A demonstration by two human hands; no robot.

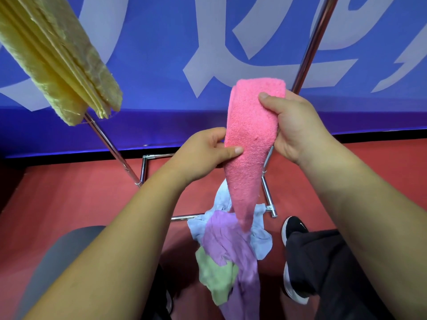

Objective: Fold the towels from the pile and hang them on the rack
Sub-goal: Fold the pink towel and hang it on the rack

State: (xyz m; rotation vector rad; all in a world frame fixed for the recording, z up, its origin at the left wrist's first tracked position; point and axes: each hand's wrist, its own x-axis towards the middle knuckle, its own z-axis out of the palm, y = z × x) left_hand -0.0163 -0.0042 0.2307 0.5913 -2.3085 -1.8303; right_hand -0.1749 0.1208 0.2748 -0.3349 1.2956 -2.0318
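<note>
You hold the pink towel [249, 135] in the air above the pile [231, 250] on the floor [80, 199], folded into a long strip. Your right hand [298, 128] has a closed grip round its top fold; your left hand [203, 153] pinches one edge lower down. It looks light, soft and limp, so support both ends and drape its middle over the rack [309, 49].

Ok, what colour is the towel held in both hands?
The towel is plain pink, best seen in the head view.
</note>
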